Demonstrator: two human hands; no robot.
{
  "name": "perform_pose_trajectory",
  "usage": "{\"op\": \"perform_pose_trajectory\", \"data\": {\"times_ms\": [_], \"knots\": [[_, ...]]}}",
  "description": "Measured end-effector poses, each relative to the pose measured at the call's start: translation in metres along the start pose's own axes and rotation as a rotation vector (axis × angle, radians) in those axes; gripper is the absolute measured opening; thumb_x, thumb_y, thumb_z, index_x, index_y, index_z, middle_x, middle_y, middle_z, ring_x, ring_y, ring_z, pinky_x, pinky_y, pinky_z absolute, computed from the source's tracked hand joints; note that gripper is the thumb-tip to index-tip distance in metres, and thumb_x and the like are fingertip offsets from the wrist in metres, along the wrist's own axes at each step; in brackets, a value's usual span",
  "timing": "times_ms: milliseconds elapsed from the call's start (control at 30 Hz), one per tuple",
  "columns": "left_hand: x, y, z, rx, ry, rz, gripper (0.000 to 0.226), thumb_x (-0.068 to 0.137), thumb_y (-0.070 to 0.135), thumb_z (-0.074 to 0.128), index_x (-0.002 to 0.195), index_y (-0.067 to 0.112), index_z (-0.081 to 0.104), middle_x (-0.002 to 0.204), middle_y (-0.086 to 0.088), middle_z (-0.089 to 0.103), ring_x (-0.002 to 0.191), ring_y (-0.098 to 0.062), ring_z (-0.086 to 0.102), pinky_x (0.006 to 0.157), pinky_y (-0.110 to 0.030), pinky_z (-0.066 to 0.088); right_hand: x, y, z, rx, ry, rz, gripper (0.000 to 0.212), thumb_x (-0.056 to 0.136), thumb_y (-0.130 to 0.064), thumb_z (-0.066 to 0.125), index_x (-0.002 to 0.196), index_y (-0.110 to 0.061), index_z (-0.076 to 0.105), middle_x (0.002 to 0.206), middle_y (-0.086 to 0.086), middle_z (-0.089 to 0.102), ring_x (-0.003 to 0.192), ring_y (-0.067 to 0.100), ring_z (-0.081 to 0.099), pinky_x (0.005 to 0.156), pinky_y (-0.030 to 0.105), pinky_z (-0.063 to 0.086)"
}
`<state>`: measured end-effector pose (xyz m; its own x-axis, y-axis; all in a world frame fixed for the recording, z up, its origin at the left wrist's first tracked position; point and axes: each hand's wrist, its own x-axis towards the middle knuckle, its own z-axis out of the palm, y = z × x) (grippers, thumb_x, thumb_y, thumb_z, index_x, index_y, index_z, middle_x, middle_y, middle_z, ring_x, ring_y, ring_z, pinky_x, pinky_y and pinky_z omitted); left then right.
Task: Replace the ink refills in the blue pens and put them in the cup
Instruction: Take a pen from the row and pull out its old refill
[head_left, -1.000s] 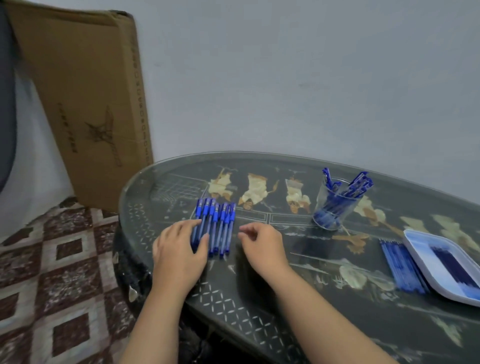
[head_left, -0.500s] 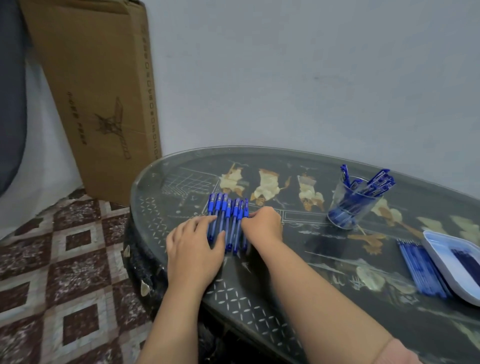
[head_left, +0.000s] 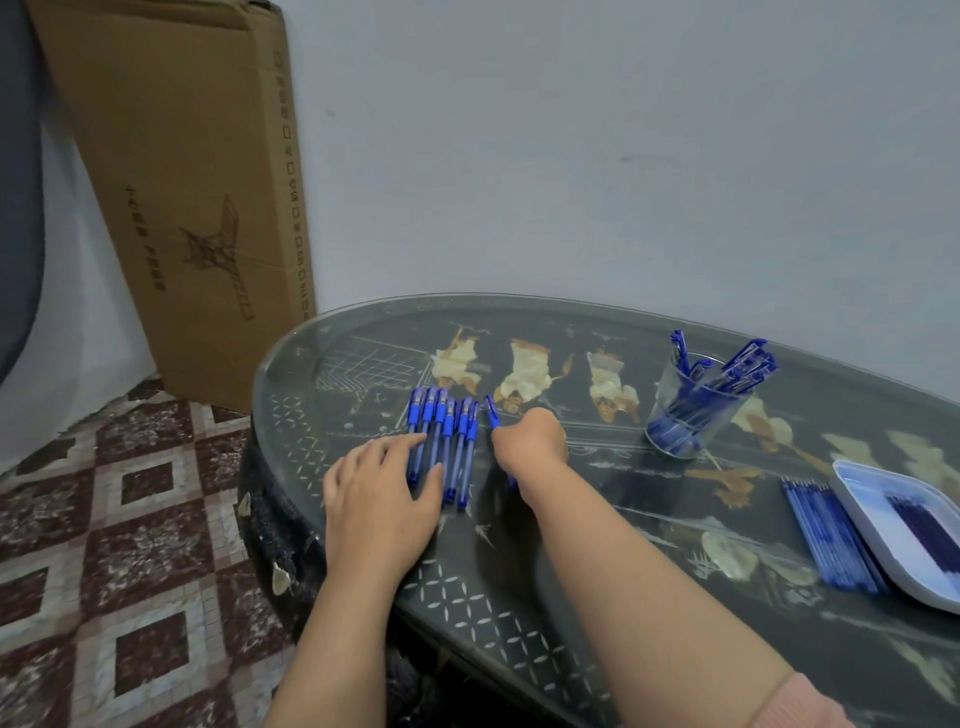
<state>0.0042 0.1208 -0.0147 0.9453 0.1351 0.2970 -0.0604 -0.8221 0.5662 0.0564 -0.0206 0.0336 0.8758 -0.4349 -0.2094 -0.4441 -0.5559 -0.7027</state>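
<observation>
A row of several blue capped pens (head_left: 445, 436) lies side by side on the dark glass-topped table (head_left: 571, 571). My left hand (head_left: 382, 493) rests flat on the near ends of the row, fingers straight. To the right of the row, my right hand (head_left: 530, 441) grips one blue pen (head_left: 491, 411), pulled apart from the others; its cap sticks out beyond my fingers. A clear cup (head_left: 693, 410) holding several blue pens stands farther right. Loose blue refills (head_left: 826, 535) lie beside a white tray (head_left: 872, 514) that holds dark refills.
A large cardboard box (head_left: 192, 197) leans against the wall left of the table. Patterned floor tiles (head_left: 119, 545) show beyond the table's rounded left edge. A grey wall runs behind the table.
My right hand moved onto the right end of the pen row, closed on one pen and drew it away to the right. My left hand stayed on the row.
</observation>
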Motion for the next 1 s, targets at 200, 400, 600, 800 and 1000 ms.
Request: {"op": "perform_pose_trajectory", "data": {"times_ms": [200,400,600,800,1000], "knots": [[0.001,-0.002,-0.002,-0.041,0.001,-0.014,0.038,0.092,0.044,0.055,0.129,0.036,0.054,0.132,0.011,0.054,0.129,-0.016,0.041,0.112,-0.041,0.024,-0.012,0.031,-0.023,0.186,0.040,-0.172,0.023,0.097,-0.008,0.048,0.110,-0.017,0.066,0.090,0.000,0.063,0.074,0.015,0.053,0.062,0.022,0.040],[-0.001,0.014,-0.002,-0.125,0.109,0.054,0.033,0.089,0.034,0.063,0.122,0.028,0.063,0.130,0.005,0.055,0.128,-0.024,0.042,0.108,-0.049,0.027,-0.041,0.100,-0.064,0.299,0.006,-0.412,0.038,0.097,-0.003,0.054,0.100,-0.039,0.067,0.072,0.000,0.059,0.057,0.006,0.043,0.057,0.017,0.037],[-0.027,0.081,0.020,-0.389,-0.025,0.479,0.038,0.085,0.052,0.054,0.121,0.041,0.062,0.125,0.023,0.057,0.119,-0.007,0.051,0.104,-0.043,0.040,-0.063,0.154,-0.120,0.319,-0.127,-0.412,0.036,0.096,-0.001,0.057,0.102,-0.033,0.073,0.070,-0.015,0.065,0.061,-0.005,0.049,0.066,0.017,0.040],[-0.053,0.125,0.059,-0.388,-0.130,0.660,0.020,0.084,0.045,0.054,0.099,0.042,0.066,0.100,0.024,0.061,0.098,-0.001,0.058,0.089,-0.035,0.044,-0.062,0.202,-0.174,0.229,-0.108,-0.396,0.036,0.091,0.001,0.063,0.097,-0.032,0.078,0.078,-0.010,0.072,0.064,-0.003,0.055,0.063,0.014,0.041],[-0.061,0.151,0.083,-0.428,-0.268,0.677,0.016,0.086,0.041,0.052,0.098,0.039,0.062,0.093,0.019,0.056,0.088,0.000,0.056,0.085,-0.035,0.047,-0.054,0.231,-0.193,0.145,0.036,-0.494,0.028,0.079,-0.011,0.081,0.091,-0.037,0.077,0.079,-0.014,0.070,0.070,0.004,0.060,0.068,0.014,0.045]]}}
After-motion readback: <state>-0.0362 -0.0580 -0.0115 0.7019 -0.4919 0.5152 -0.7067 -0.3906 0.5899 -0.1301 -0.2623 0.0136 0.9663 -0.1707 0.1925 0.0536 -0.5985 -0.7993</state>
